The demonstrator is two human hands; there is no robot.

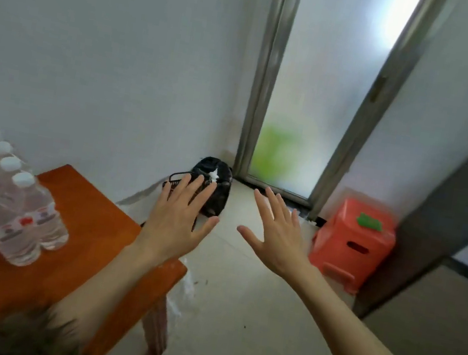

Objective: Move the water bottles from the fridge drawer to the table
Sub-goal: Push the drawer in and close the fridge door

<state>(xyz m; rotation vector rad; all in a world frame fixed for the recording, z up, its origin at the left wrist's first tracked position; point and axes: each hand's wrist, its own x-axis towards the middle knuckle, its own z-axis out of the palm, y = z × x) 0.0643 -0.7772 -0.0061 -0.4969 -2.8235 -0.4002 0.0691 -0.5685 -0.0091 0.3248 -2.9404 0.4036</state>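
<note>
Room corner, tiled floor (237, 300). Water bottles (7, 209): standing clustered on orange worktop (89, 234), left. Left hand (179, 224), right hand (275, 239): raised forward, fingers spread wide, holding nothing.

Orange stool (352, 245) beside door; black bag (215, 192).

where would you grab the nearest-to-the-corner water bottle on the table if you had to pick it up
Grip the water bottle around its clear body just above the label, coming from the right, the open side facing the left hand. It stands upright at the right edge of the cluster on the table, with other bottles packed on its left and behind, so only that side looks free. Both hands are open and empty.
</note>
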